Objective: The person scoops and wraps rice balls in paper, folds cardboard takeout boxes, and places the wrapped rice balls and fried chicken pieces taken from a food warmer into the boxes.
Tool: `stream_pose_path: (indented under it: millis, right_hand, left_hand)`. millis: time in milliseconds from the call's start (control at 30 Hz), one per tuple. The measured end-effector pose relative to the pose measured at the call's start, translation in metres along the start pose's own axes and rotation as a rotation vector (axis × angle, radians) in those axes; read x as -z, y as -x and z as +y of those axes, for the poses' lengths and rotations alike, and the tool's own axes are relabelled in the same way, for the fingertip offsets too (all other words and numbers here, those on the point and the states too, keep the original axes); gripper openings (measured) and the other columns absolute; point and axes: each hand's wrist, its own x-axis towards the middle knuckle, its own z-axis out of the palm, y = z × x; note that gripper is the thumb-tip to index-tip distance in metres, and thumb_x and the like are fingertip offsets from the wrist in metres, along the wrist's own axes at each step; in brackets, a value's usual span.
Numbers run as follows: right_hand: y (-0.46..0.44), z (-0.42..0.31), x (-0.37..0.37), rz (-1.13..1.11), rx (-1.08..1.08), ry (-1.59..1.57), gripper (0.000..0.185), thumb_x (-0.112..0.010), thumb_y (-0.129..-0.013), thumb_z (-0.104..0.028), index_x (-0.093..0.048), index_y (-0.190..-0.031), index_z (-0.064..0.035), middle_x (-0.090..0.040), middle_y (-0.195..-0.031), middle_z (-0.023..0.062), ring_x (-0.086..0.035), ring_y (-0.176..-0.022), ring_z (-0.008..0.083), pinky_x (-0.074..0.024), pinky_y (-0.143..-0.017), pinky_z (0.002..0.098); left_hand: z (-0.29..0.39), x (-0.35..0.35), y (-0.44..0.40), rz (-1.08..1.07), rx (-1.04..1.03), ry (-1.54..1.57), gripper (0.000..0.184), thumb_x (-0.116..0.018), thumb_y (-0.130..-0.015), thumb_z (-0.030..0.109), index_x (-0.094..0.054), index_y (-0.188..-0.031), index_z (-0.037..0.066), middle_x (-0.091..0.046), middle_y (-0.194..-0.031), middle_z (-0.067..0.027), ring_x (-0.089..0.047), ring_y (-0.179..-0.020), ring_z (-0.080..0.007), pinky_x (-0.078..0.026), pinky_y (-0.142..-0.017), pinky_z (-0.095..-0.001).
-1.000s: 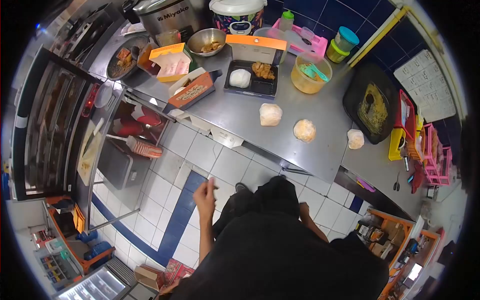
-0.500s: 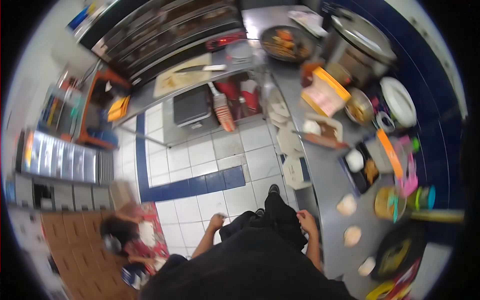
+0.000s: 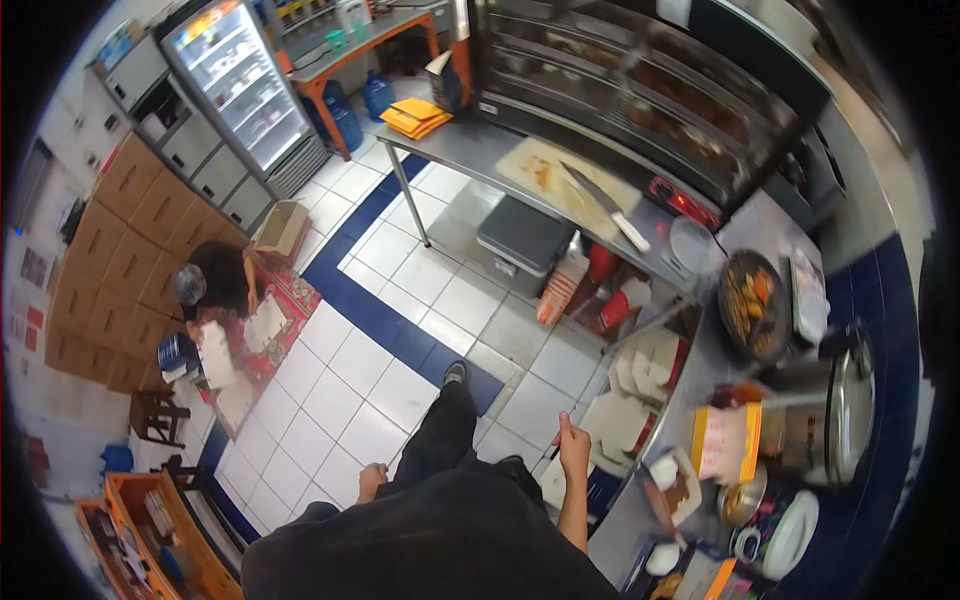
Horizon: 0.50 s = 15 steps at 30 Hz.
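Left hand (image 3: pixel 373 482): above the floor tiles (image 3: pixel 330 400); its grip I can't tell.
Right hand (image 3: pixel 573 445): curled narrow, thumb up, near the white boxes (image 3: pixel 612 428).
Cutting board (image 3: pixel 535 170): knife (image 3: pixel 597 195) on it, handle past the edge.
Red mat (image 3: pixel 295 285): crouching person (image 3: pixel 225 275) handling pale sheets (image 3: pixel 264 325).

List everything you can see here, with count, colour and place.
Fridge: one, pale, upper left
Jugs: at least two, blue, by orange table
Cartons: several, brown, left wall
Co-worker: one, dark top, on red mat
Packets: several, orange-yellow, bench end
Cutting board: one, cream, bench
Knife: one, white-handled, on board
Storage box: one, dark grey, below bench
Pan: one, dark, counter
Cooker: one, silver, right counter
Smaller items: too blurred to count
Left hand: one, bare, lower centre
Right hand: one, bare, near counter
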Motion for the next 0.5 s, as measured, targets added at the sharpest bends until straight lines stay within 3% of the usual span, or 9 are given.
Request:
stream_pose_path:
  millis: [167,233,267,333,367,400,467,500]
  right_hand:
    - [-0.080,-0.072,-0.048,-0.021,0.051,0.104,0.070,-0.057,-0.100,-0.055,-0.065,-0.060,0.0004,-0.048,-0.052,0.0060,-0.049,-0.057,0.0171,-0.0421,-0.063,0.0342]
    - [-0.120,-0.072,-0.080,0.055,0.174,0.079,0.052,-0.063,-0.100,-0.045,-0.071,-0.076,0.0000,-0.055,-0.055,0.0068,-0.055,-0.056,0.0166,-0.0443,-0.058,0.0334]
    - [-0.137,-0.077,-0.100,0.056,0.186,0.077,0.052,-0.063,-0.100,-0.045,-0.071,-0.076,0.0000,-0.055,-0.055,0.0068,-0.055,-0.056,0.0166,-0.0443,-0.058,0.0334]
    - [-0.161,-0.068,-0.133,0.019,-0.053,-0.068,0.029,-0.068,-0.099,-0.031,-0.071,-0.099,-0.0020,-0.064,-0.061,0.0088,-0.062,-0.056,0.0171,-0.0464,-0.050,0.0334]
    - [-0.194,-0.001,-0.159,0.045,0.066,0.042,0.023,-0.068,-0.099,-0.025,-0.069,-0.106,-0.0033,-0.067,-0.067,0.0107,-0.065,-0.056,0.0180,-0.0473,-0.047,0.0342]
    - [-0.211,0.022,-0.180,0.083,0.182,0.154,0.021,-0.067,-0.099,-0.020,-0.068,-0.113,-0.0046,-0.071,-0.073,0.0126,-0.067,-0.056,0.0190,-0.0483,-0.044,0.0351]
    - [-0.222,0.032,-0.199,-0.048,-0.304,-0.224,0.021,-0.066,-0.098,-0.016,-0.069,-0.116,-0.0053,-0.074,-0.083,0.0176,-0.069,-0.060,0.0206,-0.0532,-0.050,0.0370]
    - [-0.221,0.018,-0.201,-0.056,-0.383,-0.183,0.017,-0.069,-0.092,-0.013,-0.072,-0.109,-0.0067,-0.074,-0.085,0.0172,-0.072,-0.068,0.0225,-0.0564,-0.058,0.0375]
  left_hand:
    - [0.075,0.043,-0.082,-0.111,0.089,0.145,0.074,-0.030,-0.105,0.056,-0.080,-0.084,0.005,-0.074,-0.097,-0.0244,-0.068,-0.101,-0.0472,-0.049,-0.099,-0.0524]
    - [0.086,0.063,-0.137,-0.063,0.188,0.157,0.079,-0.029,-0.105,0.056,-0.080,-0.077,0.004,-0.074,-0.090,-0.0261,-0.068,-0.101,-0.0451,-0.049,-0.097,-0.0501]
    - [0.088,0.072,-0.166,-0.045,0.227,0.180,0.078,-0.029,-0.104,0.058,-0.081,-0.076,0.007,-0.074,-0.091,-0.0263,-0.068,-0.100,-0.0459,-0.049,-0.099,-0.0503]
    - [0.094,0.091,-0.221,-0.018,0.265,0.215,0.075,-0.030,-0.104,0.057,-0.081,-0.079,0.008,-0.075,-0.095,-0.0248,-0.068,-0.101,-0.0448,-0.049,-0.099,-0.0507]
    - [0.104,0.104,-0.253,0.016,0.294,0.252,0.072,-0.031,-0.104,0.055,-0.082,-0.081,0.010,-0.075,-0.099,-0.0232,-0.068,-0.101,-0.0437,-0.050,-0.099,-0.0512]
    - [0.112,0.115,-0.280,0.043,0.239,0.297,0.067,-0.031,-0.106,0.047,-0.082,-0.081,0.011,-0.075,-0.101,-0.0235,-0.068,-0.102,-0.0432,-0.050,-0.099,-0.0505]
    - [0.123,0.120,-0.343,0.088,0.072,0.284,0.061,-0.030,-0.107,0.036,-0.081,-0.086,0.008,-0.074,-0.099,-0.0246,-0.068,-0.100,-0.0429,-0.050,-0.096,-0.0506]
    - [0.123,0.121,-0.368,0.114,-0.013,0.312,0.059,-0.030,-0.108,0.033,-0.080,-0.089,0.007,-0.074,-0.098,-0.0249,-0.068,-0.099,-0.0432,-0.050,-0.094,-0.0507]
